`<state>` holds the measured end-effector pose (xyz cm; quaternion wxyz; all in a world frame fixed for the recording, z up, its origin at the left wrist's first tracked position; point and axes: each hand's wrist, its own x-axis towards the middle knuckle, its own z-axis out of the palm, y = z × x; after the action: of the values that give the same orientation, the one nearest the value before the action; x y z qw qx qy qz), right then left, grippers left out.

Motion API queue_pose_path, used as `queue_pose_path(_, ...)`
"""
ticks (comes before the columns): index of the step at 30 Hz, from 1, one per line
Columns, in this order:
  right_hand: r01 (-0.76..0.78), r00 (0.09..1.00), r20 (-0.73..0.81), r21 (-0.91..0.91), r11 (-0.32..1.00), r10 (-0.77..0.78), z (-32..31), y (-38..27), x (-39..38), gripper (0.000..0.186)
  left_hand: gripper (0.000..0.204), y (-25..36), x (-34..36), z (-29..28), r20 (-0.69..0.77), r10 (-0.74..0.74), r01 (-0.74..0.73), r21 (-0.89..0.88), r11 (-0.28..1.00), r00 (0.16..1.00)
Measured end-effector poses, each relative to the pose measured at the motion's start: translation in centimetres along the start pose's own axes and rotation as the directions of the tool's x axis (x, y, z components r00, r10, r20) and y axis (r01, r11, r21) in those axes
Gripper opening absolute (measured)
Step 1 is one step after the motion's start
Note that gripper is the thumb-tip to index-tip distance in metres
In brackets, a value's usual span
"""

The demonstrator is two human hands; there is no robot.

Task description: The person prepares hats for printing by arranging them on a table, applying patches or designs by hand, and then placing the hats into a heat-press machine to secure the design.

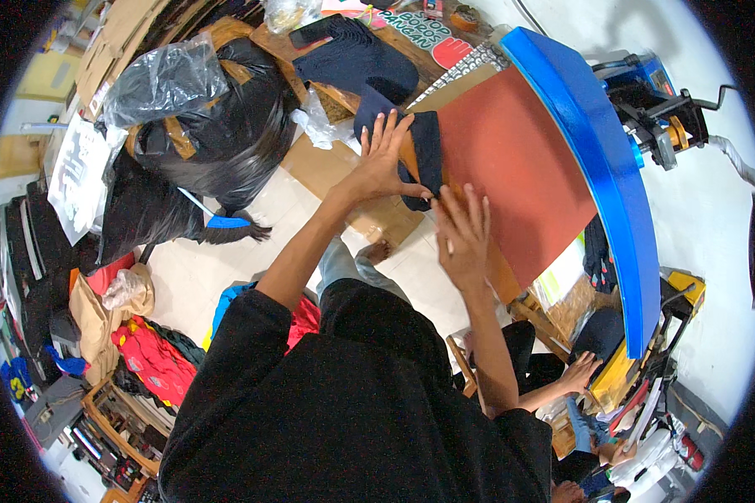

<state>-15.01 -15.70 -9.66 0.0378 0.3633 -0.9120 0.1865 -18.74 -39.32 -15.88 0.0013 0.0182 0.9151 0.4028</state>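
My left hand (383, 159) rests with its fingers spread on dark navy fabric pieces (429, 151) at the table's left edge. Its thumb reaches toward the fabric's lower end. Just right of it, my right hand (463, 239) is open, fingers apart, over the near edge of a reddish-brown board (520, 168). A slight blur covers its fingers, and whether they touch the board I cannot tell. Beyond my left hand lies a stack of navy fabric pieces (356, 63) on the wooden tabletop.
A long blue panel (583, 159) stands right of the board, with a black cranked machine (667, 117) behind it. Stuffed black plastic bags (226, 142) fill the left. Another person's hand (579, 373) is at lower right. Red garments (155, 356) lie at lower left.
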Motion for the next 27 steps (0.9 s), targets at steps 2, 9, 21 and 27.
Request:
queue_pose_path(2,-0.042,0.998,-0.039,-0.032,0.999,0.041,2.0,-1.5,-1.2,0.042,0.142,0.0,-0.1,-0.4,0.019,-0.005,0.005,-0.007,1.0,1.0)
queue_pose_path(9,-0.129,0.989,-0.071,-0.037,0.991,0.126,3.5,-2.2,-1.9,0.047,0.143,-0.2,0.2,-0.5,0.049,-0.028,0.029,-0.024,0.999,0.998)
queue_pose_path(21,0.293,0.947,0.185,-0.158,0.943,-0.263,1.5,2.9,12.3,0.046,0.147,0.3,0.0,-0.5,0.004,-0.045,0.045,-0.108,0.993,0.999)
queue_pose_path(27,0.298,0.941,0.208,-0.128,0.946,-0.268,2.5,3.9,11.0,0.058,0.141,-0.2,-0.7,-0.1,-0.072,0.007,-0.012,-0.06,0.998,0.997)
